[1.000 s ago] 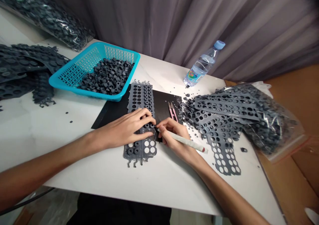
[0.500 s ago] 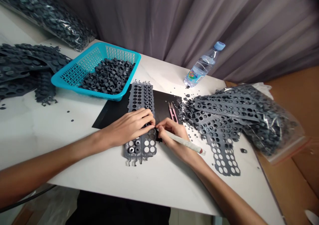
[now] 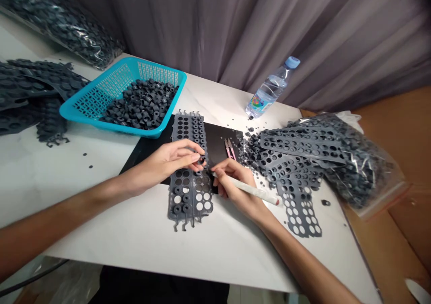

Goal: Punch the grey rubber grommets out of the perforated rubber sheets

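A dark grey rubber sheet [image 3: 187,179] with rows of round holes and ring-shaped bushings lies lengthwise in front of me. My left hand [image 3: 180,158] is over its middle, thumb and fingertips pinched around what looks like a small rubber bushing [image 3: 202,157]. At the sheet's right edge, my right hand [image 3: 234,178] grips a pen-like tool [image 3: 254,191] with a white wrapped handle and a reddish end. The fingers hide the tool's tip. Under the sheet is a black mat [image 3: 216,137], and pink thread snips [image 3: 230,149] rest on it.
A blue basket [image 3: 148,132] of loose bushings stands at the back left. More rubber sheets [image 3: 20,86] lie left of it, with a full bag [image 3: 67,23] behind. On the right are punched sheets [image 3: 301,149], a plastic bag [image 3: 367,178], scattered scraps and a water bottle [image 3: 269,93].
My left hand has lifted slightly off the sheet and its fingers have turned, with a small bushing at the fingertips. My right hand stays near the sheet's edge. The view has shifted slightly.
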`<state>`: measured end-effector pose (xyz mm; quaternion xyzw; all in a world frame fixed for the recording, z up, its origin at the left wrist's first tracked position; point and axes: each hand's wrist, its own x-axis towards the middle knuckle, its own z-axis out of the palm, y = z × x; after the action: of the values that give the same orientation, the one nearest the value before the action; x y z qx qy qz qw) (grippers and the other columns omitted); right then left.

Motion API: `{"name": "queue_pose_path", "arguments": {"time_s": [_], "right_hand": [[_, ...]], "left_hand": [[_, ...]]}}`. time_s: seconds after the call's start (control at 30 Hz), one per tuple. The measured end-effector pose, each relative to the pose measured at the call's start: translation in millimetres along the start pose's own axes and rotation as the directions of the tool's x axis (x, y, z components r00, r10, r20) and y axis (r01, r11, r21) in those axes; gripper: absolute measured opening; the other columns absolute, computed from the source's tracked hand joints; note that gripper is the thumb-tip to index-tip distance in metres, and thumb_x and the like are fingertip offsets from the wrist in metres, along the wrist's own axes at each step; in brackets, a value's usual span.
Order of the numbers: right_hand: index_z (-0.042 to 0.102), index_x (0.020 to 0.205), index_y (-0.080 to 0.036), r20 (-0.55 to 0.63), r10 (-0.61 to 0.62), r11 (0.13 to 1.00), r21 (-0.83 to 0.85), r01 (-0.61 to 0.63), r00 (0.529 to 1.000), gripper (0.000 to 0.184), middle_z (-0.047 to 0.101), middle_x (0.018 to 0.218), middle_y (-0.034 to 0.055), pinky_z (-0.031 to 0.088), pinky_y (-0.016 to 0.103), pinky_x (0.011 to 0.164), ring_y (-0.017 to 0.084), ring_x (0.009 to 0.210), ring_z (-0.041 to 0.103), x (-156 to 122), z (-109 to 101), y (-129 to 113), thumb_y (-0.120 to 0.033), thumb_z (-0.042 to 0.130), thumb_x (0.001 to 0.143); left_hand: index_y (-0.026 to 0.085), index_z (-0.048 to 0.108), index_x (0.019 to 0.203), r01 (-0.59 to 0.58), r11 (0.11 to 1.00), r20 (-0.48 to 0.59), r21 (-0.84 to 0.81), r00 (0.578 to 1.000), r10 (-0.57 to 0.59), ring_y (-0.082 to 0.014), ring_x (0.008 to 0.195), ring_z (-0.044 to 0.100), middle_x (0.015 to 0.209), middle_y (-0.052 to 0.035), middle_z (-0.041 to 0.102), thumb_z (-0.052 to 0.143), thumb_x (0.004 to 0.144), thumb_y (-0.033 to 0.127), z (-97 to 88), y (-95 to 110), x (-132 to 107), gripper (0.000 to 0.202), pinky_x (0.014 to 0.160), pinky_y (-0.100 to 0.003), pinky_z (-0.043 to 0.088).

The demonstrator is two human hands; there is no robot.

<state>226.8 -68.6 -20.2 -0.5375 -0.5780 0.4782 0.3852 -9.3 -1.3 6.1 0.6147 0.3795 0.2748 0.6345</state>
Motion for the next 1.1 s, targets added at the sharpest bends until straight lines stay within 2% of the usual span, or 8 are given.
{"name": "queue_pose_path", "arguments": {"time_s": [0.13, 0.27, 0.4, 0.87, 0.97, 1.03, 1.07, 1.1], "right_hand": [[0.064, 0.097, -0.021, -0.085, 0.003, 0.997, 0.075, 0.003, 0.996, 0.029, 0.067, 0.071, 0.0003, 0.044, 0.023, 0.045, 0.013, 0.051, 0.058, 1, 1, -3, -0.050, 0.065, 0.103], [0.064, 0.098, -0.021, -0.067, -0.010, 0.999, 0.047, 0.013, 0.998, 0.032, 0.067, 0.072, 0.0007, 0.046, 0.023, 0.046, 0.013, 0.052, 0.059, 1, 2, -2, -0.053, 0.064, 0.104], [0.065, 0.100, -0.021, -0.060, -0.028, 0.999, 0.020, 0.029, 0.998, 0.031, 0.068, 0.074, 0.0011, 0.047, 0.023, 0.048, 0.013, 0.054, 0.060, 0, 1, 2, -0.052, 0.063, 0.106], [0.065, 0.099, -0.021, -0.021, -0.021, 0.998, -0.057, 0.020, 1.000, 0.030, 0.065, 0.068, -0.0004, 0.045, 0.024, 0.049, 0.014, 0.055, 0.060, 1, -1, 3, -0.049, 0.059, 0.108], [0.064, 0.097, -0.021, -0.019, -0.033, 0.998, -0.058, 0.032, 0.999, 0.030, 0.065, 0.068, 0.0001, 0.044, 0.024, 0.049, 0.014, 0.054, 0.060, 2, -1, 3, -0.049, 0.059, 0.108], [0.065, 0.097, -0.021, -0.023, -0.038, 0.998, -0.057, 0.037, 0.999, 0.030, 0.067, 0.069, 0.0006, 0.044, 0.023, 0.049, 0.014, 0.054, 0.060, 3, 0, 3, -0.048, 0.060, 0.107], [0.065, 0.098, -0.021, -0.025, -0.039, 0.998, -0.056, 0.038, 0.999, 0.029, 0.067, 0.070, 0.0006, 0.045, 0.023, 0.049, 0.013, 0.054, 0.060, 3, 0, 3, -0.048, 0.060, 0.107], [0.065, 0.099, -0.021, -0.026, -0.040, 0.998, -0.056, 0.038, 0.999, 0.029, 0.067, 0.070, 0.0004, 0.045, 0.023, 0.049, 0.013, 0.054, 0.059, 3, 0, 3, -0.047, 0.060, 0.107]], "left_hand": [[0.021, 0.079, 0.120, 0.077, 0.995, 0.092, -0.070, 0.993, -0.070, -0.0266, 0.110, 0.080, 0.111, -0.0092, 0.084, 0.071, 0.101, 0.043, 5.9, -4, -1, 0.030, 0.109, -0.047, 0.059], [0.021, 0.080, 0.120, 0.127, 0.982, 0.118, -0.138, 0.987, -0.111, -0.0285, 0.118, 0.078, 0.118, -0.0101, 0.084, 0.074, 0.099, 0.042, 10.3, -6, 0, 0.031, 0.115, -0.050, 0.056], [0.019, 0.078, 0.123, 0.172, 0.965, 0.130, -0.199, 0.980, -0.148, -0.0274, 0.120, 0.078, 0.118, -0.0108, 0.084, 0.072, 0.101, 0.039, 10.2, -11, 1, 0.030, 0.118, -0.049, 0.054], [0.018, 0.075, 0.126, 0.136, 0.982, 0.155, -0.133, 0.981, -0.115, -0.0252, 0.116, 0.079, 0.115, -0.0105, 0.084, 0.069, 0.102, 0.034, 6.8, -13, 1, 0.029, 0.113, -0.042, 0.058], [0.019, 0.075, 0.124, 0.042, 0.998, 0.129, -0.036, 0.991, -0.037, -0.0228, 0.111, 0.080, 0.110, -0.0069, 0.084, 0.073, 0.099, 0.034, 9.2, -11, -1, 0.029, 0.106, -0.036, 0.062], [0.020, 0.076, 0.117, -0.105, 0.986, 0.028, 0.132, 0.994, 0.103, -0.0197, 0.100, 0.080, 0.106, -0.0039, 0.083, 0.076, 0.097, 0.036, 9.9, -6, -3, 0.026, 0.095, -0.030, 0.065], [0.021, 0.077, 0.113, -0.196, 0.948, -0.036, 0.251, 0.977, 0.211, -0.0181, 0.094, 0.080, 0.105, -0.0027, 0.082, 0.076, 0.097, 0.036, 8.9, -2, -4, 0.022, 0.090, -0.029, 0.065], [0.021, 0.077, 0.109, -0.281, 0.881, -0.096, 0.381, 0.935, 0.340, -0.0169, 0.090, 0.078, 0.104, -0.0018, 0.082, 0.075, 0.098, 0.034, 6.4, 3, -5, 0.017, 0.088, -0.028, 0.064]]}}
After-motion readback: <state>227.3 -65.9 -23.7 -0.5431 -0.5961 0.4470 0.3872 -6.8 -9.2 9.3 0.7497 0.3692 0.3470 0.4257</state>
